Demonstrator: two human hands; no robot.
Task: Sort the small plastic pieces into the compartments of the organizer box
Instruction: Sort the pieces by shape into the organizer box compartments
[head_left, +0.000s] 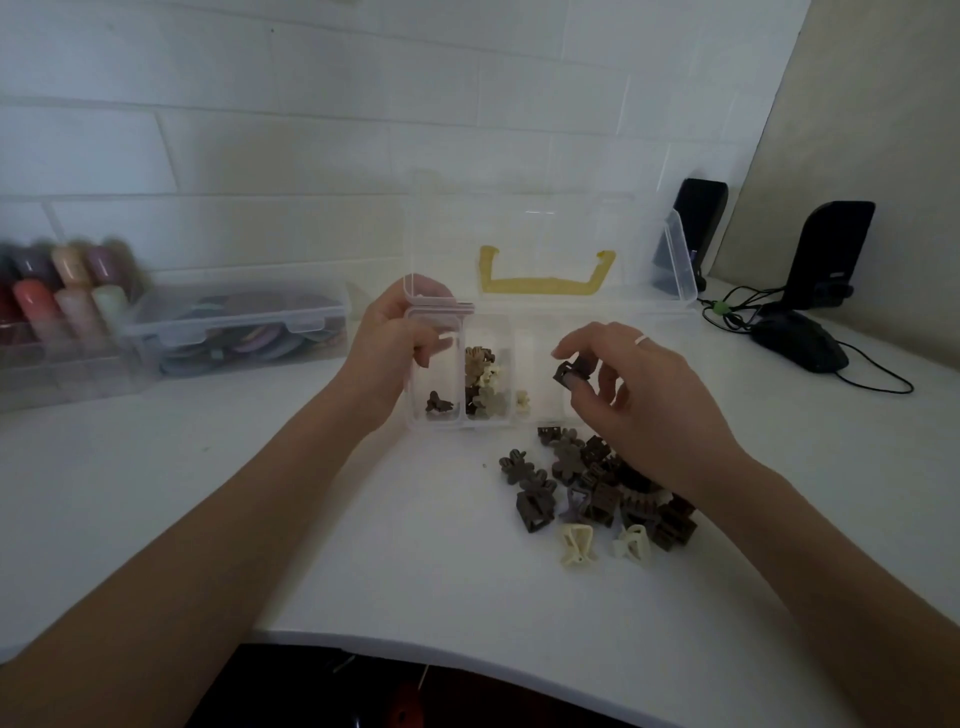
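Right hand (631, 384) pinches dark clip (567, 372) between thumb and fingers above organizer box (540, 423); left hand (400, 338) curled, gripping box's left end.

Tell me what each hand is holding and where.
Right hand pinches a dark brown clip by its edges, fingertip grip. Left hand grips the organizer box at its left wall.

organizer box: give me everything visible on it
The organizer box is clear plastic and stands open on the white table, its lid tilted up at the back with a yellow handle. Narrow compartments run side by side: one dark clip at far left, a mixed heap next, one cream piece after. The left hand grips its left end; the right hand holds a dark clip above it.
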